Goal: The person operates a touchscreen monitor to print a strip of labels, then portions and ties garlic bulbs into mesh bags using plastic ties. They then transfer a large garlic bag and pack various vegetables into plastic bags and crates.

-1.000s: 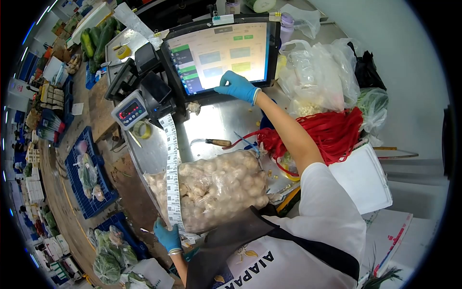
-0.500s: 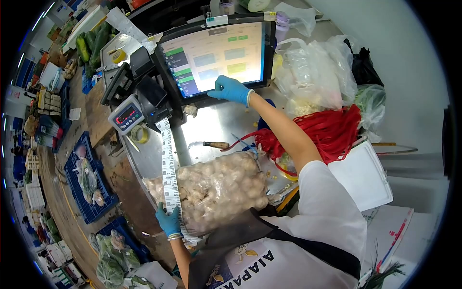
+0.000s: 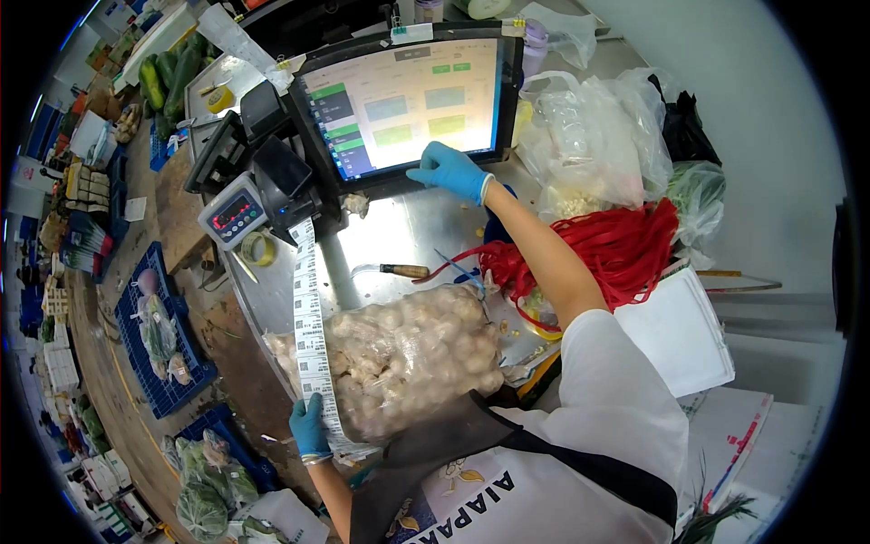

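Observation:
My right hand (image 3: 453, 172), in a blue glove, hovers at the lower edge of the lit touchscreen (image 3: 412, 100). Its fingers are curled in, one tip points left, and nothing shows in them. A long strip of printed labels (image 3: 309, 313) hangs from the black label printer (image 3: 288, 186) and lies over the left part of a large clear bag of pale, garlic-like bulbs (image 3: 417, 349). Also gloved in blue, my left hand (image 3: 311, 431) is closed on the strip's left edge near its lower end.
A small scale display (image 3: 234, 213) and a tape roll (image 3: 258, 249) are left of the printer. A curved knife (image 3: 403, 270) lies behind the bag. Red straps (image 3: 598, 249) and plastic bags (image 3: 589, 136) crowd the right. Blue crates (image 3: 159, 340) stand left.
My right hand has drawn back to the right and slightly down from the screen. A lower-middle tile turned from blue to green. My left hand and the strip's lower part shifted left.

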The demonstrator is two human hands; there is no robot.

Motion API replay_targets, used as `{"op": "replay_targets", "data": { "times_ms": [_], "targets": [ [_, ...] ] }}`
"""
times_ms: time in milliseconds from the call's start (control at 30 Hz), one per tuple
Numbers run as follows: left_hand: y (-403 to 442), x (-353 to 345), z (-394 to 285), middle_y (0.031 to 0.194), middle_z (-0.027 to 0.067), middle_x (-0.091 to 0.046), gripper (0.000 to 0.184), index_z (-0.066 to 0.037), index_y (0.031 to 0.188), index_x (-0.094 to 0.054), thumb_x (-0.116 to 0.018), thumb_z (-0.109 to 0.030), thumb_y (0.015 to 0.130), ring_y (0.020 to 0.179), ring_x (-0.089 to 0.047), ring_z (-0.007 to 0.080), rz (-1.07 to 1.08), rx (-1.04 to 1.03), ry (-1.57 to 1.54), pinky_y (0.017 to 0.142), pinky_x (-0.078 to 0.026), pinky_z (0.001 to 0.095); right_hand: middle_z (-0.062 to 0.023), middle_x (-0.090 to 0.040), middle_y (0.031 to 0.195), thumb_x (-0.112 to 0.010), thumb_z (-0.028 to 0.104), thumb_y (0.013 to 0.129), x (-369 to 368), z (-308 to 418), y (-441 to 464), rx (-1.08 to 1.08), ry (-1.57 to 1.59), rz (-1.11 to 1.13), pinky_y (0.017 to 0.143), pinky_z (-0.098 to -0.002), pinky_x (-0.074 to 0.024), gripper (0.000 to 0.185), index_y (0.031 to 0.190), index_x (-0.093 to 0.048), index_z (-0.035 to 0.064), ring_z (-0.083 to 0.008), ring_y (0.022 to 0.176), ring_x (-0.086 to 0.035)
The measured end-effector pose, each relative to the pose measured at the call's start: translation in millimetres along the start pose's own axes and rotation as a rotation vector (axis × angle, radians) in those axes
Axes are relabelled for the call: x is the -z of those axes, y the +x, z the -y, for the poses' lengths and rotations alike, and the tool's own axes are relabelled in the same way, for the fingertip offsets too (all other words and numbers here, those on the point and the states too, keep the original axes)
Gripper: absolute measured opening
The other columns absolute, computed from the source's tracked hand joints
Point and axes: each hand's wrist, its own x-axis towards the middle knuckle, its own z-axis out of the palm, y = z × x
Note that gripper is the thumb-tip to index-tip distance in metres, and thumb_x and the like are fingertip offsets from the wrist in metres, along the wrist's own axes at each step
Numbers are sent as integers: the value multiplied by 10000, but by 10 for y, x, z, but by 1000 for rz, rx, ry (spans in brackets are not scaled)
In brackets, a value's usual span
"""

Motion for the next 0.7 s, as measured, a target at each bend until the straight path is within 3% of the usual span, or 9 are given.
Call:
{"op": "replay_targets", "data": {
  "times_ms": [167, 400, 433, 700],
  "targets": [
    [-96, -16, -90, 720, -40, -634, 137, -45, 877, -684, -672, -178, 907, 545, -507, 36, 47, 31, -71, 497, -364, 198, -130, -602, 890, -717, 467, 808, 91, 190, 326, 153, -172, -49, 814, -345, -479, 431, 750, -595, 58, -265, 819, -593],
    [-134, -3, -119, 747, -26, -657, 135, -42, 899, -690, -673, -176, 905, 556, -529, 42, 61, 55, -52, 501, -372, 198, -146, -599, 920, -718, 487, 797, 164, 386, 700, 223, -208, -158, 855, -354, -474, 460, 699, -594, 55, -295, 857, -594],
    [-130, 2, -102, 747, -26, -658, 135, -41, 901, -691, -672, -175, 905, 555, -529, 42, 60, 44, -50, 500, -373, 197, -148, -598, 936, -714, 497, 798, 204, 422, 717, 114, -175, -114, 876, -357, -467, 468, 686, -596, 59, -299, 885, -589],
    [-169, -22, -137, 752, -26, -662, 134, -45, 903, -693, -673, -177, 904, 554, -534, 44, 66, 59, -55, 493, -377, 197, -137, -597, 907, -727, 489, 789, 103, 376, 463, 161, -135, -72, 883, -370, -460, 465, 666, -590, 61, -289, 872, -590]
  ]
}}
